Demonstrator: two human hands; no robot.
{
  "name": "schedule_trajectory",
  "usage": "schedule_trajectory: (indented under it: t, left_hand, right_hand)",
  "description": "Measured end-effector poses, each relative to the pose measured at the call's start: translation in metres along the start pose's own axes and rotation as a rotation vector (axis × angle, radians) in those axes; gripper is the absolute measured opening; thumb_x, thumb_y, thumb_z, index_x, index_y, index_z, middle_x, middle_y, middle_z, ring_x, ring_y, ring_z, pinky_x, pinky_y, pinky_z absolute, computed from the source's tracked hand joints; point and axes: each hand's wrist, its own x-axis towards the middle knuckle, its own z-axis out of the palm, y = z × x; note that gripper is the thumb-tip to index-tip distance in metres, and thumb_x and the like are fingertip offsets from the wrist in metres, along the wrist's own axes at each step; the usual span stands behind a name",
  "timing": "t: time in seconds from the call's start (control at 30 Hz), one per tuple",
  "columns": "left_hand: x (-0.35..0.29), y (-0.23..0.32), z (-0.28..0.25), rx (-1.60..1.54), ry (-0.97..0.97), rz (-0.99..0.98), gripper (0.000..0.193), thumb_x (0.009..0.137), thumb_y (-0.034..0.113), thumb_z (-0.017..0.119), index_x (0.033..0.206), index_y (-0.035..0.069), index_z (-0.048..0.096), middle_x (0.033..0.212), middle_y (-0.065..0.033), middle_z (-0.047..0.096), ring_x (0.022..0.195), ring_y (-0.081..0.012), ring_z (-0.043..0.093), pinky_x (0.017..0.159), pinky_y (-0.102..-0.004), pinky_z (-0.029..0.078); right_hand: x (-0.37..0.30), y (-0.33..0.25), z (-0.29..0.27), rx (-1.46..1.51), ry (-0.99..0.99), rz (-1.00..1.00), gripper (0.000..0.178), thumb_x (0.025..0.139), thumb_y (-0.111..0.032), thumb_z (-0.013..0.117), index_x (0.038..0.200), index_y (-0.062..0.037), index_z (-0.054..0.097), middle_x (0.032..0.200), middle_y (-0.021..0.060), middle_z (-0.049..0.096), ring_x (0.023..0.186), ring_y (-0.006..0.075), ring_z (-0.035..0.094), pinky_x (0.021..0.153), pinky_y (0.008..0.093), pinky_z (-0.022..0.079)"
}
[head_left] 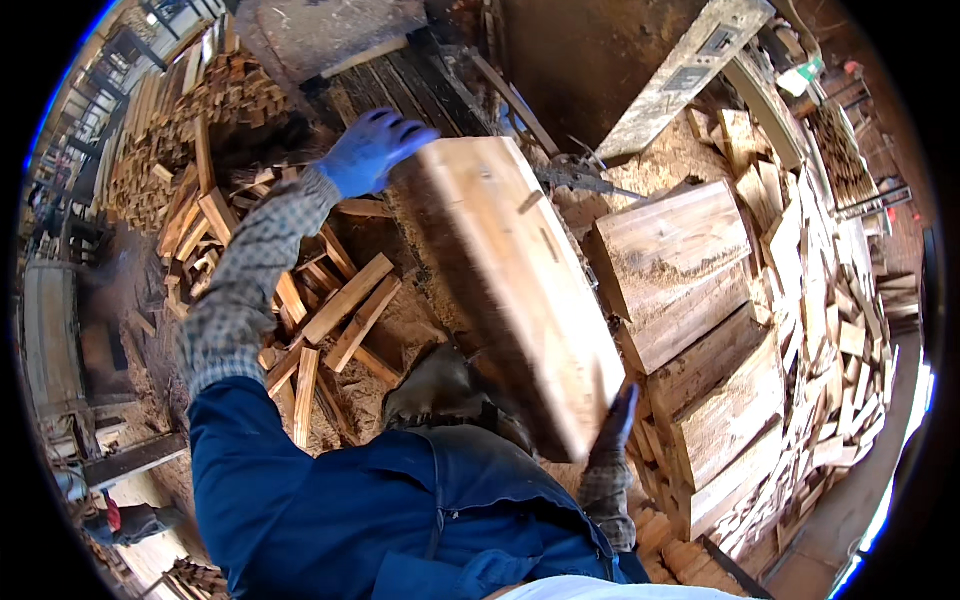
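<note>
fingers spread, a blue-gloved left hand [372, 152] hung by the upper end of a thick, pale wooden beam [520, 260] between brown offcuts [345, 302] and stacked timber [672, 235]; a blue-gloved right hand [614, 428] flanked the other, seemingly for balance, grip unclear

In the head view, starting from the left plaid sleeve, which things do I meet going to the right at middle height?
Plaid sleeve → loose wooden sticks → large squared timber → thick wooden blocks → heap of offcuts.
</note>
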Motion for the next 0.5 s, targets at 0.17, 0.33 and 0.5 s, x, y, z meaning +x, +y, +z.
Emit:
schedule_trajectory:
  t: [0.17,0.33,0.5]
  left_hand:
    - [-0.098,0.059,0.126,-0.275,0.027,-0.603,0.081,0.076,0.001,0.064,0.149,0.018,0.034,0.133,-0.0166,0.054,0.114,-0.0394,0.055,0.098,-0.0530,0.044]
    - [-0.120,0.179,0.150,-1.819,0.716,-1.147,0.066,0.096,0.033,0.061,0.145,-0.003,0.036,0.137,-0.0180,0.051,0.122,-0.0281,0.051,0.103,-0.0380,0.042]
    - [-0.053,0.162,0.132,-1.307,0.674,-1.315,0.092,0.090,0.046,0.067,0.151,-0.005,0.020,0.147,-0.0246,0.037,0.133,-0.0319,0.041,0.110,-0.0406,0.036]
  right_hand:
    - [-0.032,-0.022,0.066,0.184,-0.114,0.126,0.041,0.096,-0.043,0.059,0.117,-0.0078,0.051,0.115,0.0064,0.054,0.104,0.0207,0.054,0.090,0.0363,0.045]
    - [-0.018,-0.042,0.113,-0.030,0.056,0.026,0.055,0.093,-0.044,0.064,0.056,-0.0192,0.032,0.052,-0.0043,0.032,0.046,0.0100,0.040,0.044,0.0266,0.034]
    - [-0.002,-0.045,0.153,-0.110,-0.049,0.163,0.050,0.091,-0.046,0.066,0.059,-0.0193,0.039,0.056,-0.0028,0.040,0.048,0.0113,0.044,0.044,0.0278,0.037]
